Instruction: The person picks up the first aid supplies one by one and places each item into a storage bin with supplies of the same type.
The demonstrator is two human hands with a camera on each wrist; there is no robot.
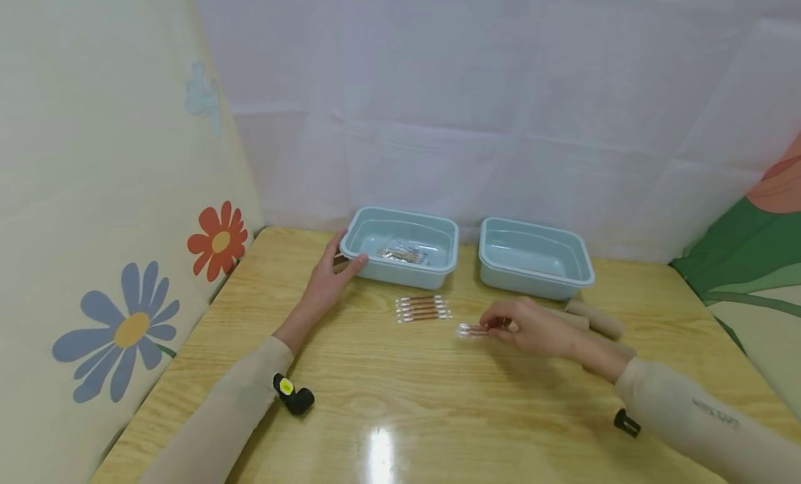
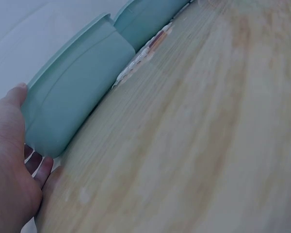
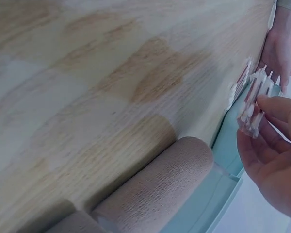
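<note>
At the left end of the left pale-blue bin (image 1: 400, 272), my left hand (image 1: 322, 282) grips the corner, thumb at the rim and fingers against the outer wall. Inside that bin lie clear-wrapped swabs (image 1: 403, 254) with brown sticks. My right hand (image 1: 532, 327) pinches a small clear packet of swabs (image 3: 256, 99) between thumb and fingers, held above the table right of the row. Several brown swabs with white tips (image 1: 423, 309) lie side by side on the table in front of the left bin, in clear wrapping.
A second pale-blue bin (image 1: 535, 284) stands to the right, with nothing visible inside. In front of it lie several beige bandage rolls (image 3: 157, 182), partly behind my right forearm. A white cloth (image 1: 438, 122) hangs behind the wooden table (image 1: 350, 428).
</note>
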